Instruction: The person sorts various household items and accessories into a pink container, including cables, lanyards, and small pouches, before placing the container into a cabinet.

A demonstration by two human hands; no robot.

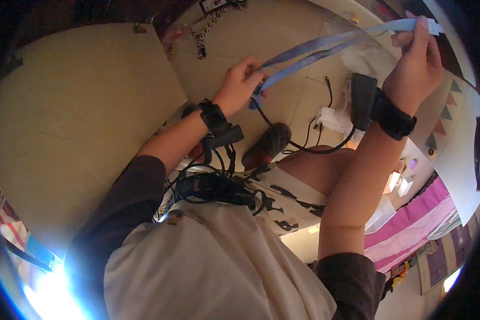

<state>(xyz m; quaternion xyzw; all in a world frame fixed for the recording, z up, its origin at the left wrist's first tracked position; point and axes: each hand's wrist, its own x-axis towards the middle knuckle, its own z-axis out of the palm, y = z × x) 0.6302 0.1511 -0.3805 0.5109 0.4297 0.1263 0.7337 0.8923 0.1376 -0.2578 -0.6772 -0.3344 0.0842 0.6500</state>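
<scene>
A long blue lanyard-like strap (314, 45) runs doubled, as a loop, between my two hands. My left hand (242, 85) pinches its near end above the floor, where a small blue piece hangs below the fingers. At the upper right, my right hand (417, 66) is raised, thumb and fingers closed on the strap's other end. A pale tip sticks out past the right fingers. Both strands look fairly taut, with a slight bow. Each wrist wears a black band with a dark device and cable. Part of the left fingers is hidden behind the strap.
A large beige board or tabletop (85, 122) fills the left side. On the tiled floor lie black cables (310, 133), a white plastic bag (333, 118) and a braided rope (205, 36). A dark clog (269, 143) is below my left hand. Pink-striped cloth (410, 224) lies at right.
</scene>
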